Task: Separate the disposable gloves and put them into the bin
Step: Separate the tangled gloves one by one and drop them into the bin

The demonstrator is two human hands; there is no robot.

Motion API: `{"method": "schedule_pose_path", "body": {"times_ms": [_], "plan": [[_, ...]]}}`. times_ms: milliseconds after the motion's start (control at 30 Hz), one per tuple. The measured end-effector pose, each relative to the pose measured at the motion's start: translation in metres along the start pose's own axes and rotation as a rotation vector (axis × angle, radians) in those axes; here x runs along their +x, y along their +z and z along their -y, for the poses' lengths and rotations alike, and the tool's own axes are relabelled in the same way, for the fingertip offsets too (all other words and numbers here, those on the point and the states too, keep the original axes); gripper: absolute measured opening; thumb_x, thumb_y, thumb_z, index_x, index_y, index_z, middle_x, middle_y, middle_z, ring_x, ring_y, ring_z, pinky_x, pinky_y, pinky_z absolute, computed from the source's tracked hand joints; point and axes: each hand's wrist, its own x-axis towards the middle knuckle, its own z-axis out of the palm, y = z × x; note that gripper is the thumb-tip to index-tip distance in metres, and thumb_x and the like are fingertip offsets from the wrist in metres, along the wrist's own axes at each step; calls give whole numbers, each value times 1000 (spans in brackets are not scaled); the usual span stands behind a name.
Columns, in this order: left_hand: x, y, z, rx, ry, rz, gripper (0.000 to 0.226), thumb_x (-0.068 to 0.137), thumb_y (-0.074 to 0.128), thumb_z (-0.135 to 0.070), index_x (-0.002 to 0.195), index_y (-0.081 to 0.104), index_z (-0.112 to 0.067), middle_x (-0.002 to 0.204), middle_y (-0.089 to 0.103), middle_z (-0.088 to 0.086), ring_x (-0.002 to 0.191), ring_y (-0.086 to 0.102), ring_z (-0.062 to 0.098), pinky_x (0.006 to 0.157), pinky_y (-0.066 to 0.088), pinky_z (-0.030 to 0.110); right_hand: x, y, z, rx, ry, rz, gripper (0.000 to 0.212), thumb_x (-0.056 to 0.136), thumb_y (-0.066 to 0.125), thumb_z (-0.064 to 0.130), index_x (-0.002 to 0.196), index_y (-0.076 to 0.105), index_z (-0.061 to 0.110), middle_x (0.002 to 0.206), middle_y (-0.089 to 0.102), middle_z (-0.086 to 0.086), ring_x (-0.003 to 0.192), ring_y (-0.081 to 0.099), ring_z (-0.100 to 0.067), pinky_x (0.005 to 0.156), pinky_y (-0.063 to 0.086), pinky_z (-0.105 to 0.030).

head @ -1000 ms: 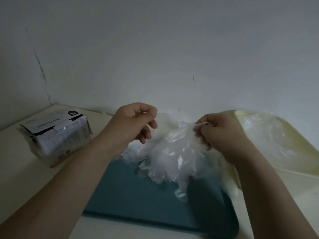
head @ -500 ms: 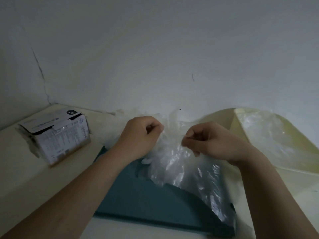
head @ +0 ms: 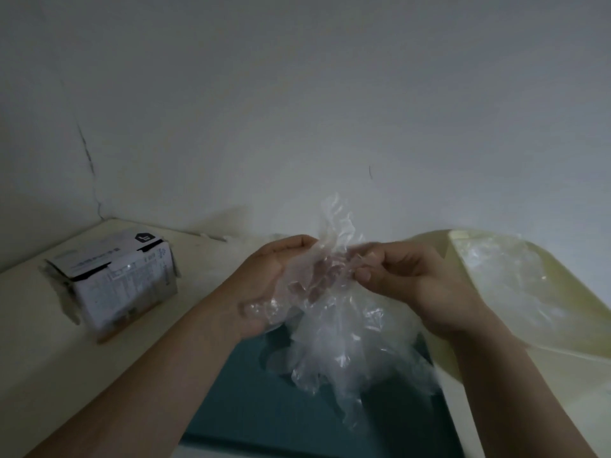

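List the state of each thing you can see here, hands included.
left hand: grips the glove clump
right hand: pinches its upper edge
glove clump: bunched, held above the teal tray
bin: open-topped, clear gloves inside
cardboard box: top looks opened

bare indoor corner, cracked wall, cream counter

Dim, flat, greyish light; the wall is darkest at upper left. Small glints sit on the clear disposable gloves, whose top edge is smeared by blur. A soft shadow edges the cardboard box. Wide-angle distortion bends the far edge of the table.
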Motion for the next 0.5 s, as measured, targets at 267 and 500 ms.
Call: {"method": "schedule_pose_path", "body": {"times_ms": [267,500], "plan": [[12,-32,-2,31,-93,-7,102,71,55,-88,125,75,-4,128,72,21,128,63,38,107,46,45,3,1,3,-243,199,-197,13,94,74,17,85,80,9,69,74,-3,54,59,-12,53,48,-21],[18,-27,16,344,-4,-81,15,99,70,-21,100,84,-15,110,80,10,109,75,25,94,58,36,2,1,2,-269,212,-178,14,97,72,16,85,79,11,69,74,2,48,49,-7,47,40,-19]]}}
